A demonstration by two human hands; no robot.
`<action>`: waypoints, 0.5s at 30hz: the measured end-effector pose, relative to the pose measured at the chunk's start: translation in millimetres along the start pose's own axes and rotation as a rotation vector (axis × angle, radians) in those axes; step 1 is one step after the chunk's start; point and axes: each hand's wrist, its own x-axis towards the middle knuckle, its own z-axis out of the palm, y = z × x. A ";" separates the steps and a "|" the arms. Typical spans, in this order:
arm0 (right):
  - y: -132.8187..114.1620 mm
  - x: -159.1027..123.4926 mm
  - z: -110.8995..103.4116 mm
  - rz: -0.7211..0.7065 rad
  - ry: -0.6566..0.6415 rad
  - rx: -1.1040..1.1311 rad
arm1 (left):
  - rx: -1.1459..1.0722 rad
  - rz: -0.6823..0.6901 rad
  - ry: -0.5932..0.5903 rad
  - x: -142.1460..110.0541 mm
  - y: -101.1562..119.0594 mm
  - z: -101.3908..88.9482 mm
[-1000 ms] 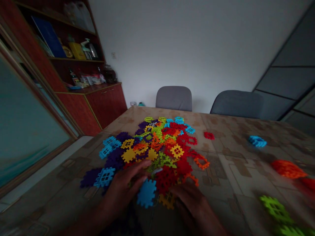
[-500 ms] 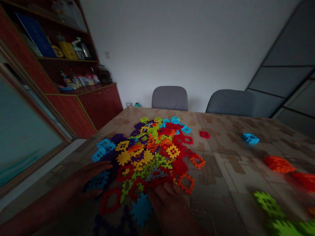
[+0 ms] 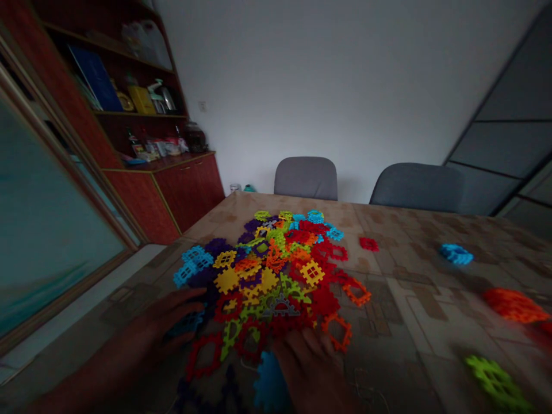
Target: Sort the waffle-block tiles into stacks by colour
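A heap of coloured plastic interlocking tiles [image 3: 267, 282] with notched edges spreads over the table before me. At its left edge, my left hand [image 3: 172, 322] hovers low with fingers apart, around a dark blue window tile [image 3: 192, 323]; whether it touches that tile is unclear. My right hand [image 3: 310, 368] rests at the near edge of the heap, fingers bent by the red tiles. Its thumb side overlaps a solid blue tile [image 3: 268, 385], pinched at the right edge, which the hand hides. A grey half-round tile [image 3: 281, 307] lies just beyond the fingers.
To the right are a blue stack [image 3: 456, 253], an orange stack [image 3: 515, 305] and green window tiles [image 3: 498, 382]. A single red tile [image 3: 369, 244] lies apart. Two grey chairs [image 3: 305, 177] stand behind the table [image 3: 409, 276]; a wooden cabinet [image 3: 185, 195] is at left.
The view has swung slightly left. The solid blue tile has shifted right and nearer, along with my right hand. My left hand has stayed about the same place beside the heap.
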 end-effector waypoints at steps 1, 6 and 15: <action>4.4 -2.8 -8.2 0.016 -0.013 0.007 | 0.003 0.025 -0.017 -1.6 -1.2 0.9; 30.4 -7.1 -38.6 0.199 -0.105 -0.017 | 0.074 0.104 -0.051 -3.9 -8.3 5.5; 35.9 -16.0 -37.6 0.078 -0.029 -0.007 | -0.170 0.156 -0.064 10.3 31.3 -5.8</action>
